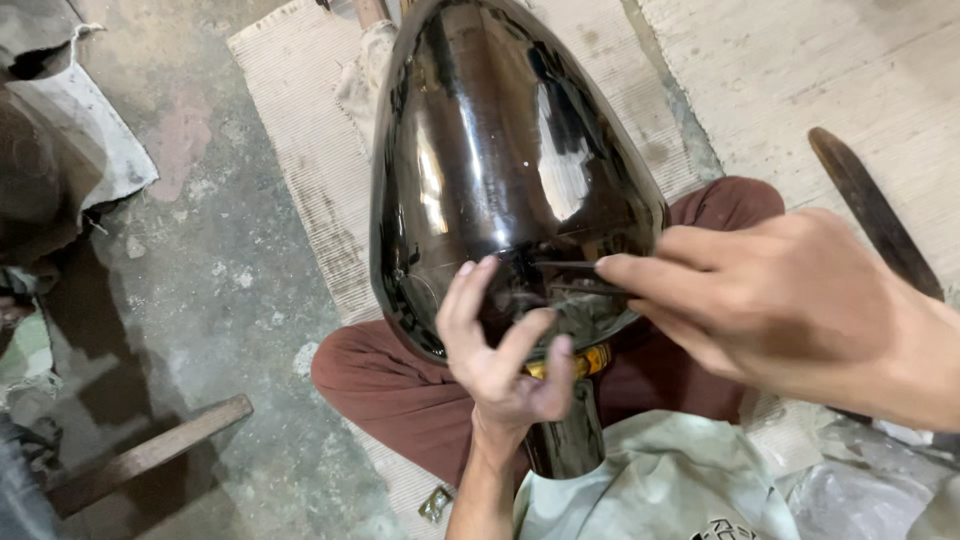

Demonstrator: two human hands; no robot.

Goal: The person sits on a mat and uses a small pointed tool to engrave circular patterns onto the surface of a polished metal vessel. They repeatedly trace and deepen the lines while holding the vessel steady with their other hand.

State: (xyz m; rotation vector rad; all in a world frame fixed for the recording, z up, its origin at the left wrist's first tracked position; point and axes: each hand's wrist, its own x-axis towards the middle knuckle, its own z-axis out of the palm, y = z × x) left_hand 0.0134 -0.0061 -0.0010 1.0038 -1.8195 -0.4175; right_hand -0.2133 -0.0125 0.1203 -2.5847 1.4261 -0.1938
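The glossy black pear-shaped shell rests on my lap. My left hand cups its near rim, fingers spread; my right hand pinches a thin dark tool against it. A woven mat lies beneath the shell.

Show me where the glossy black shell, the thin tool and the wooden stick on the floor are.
Glossy black shell (490, 140), head view, on its shiny upper surface.
Thin tool (565, 266), head view, on the dark shaft ahead of the right hand's fingertips.
Wooden stick (150, 455), head view, on the middle of its length.
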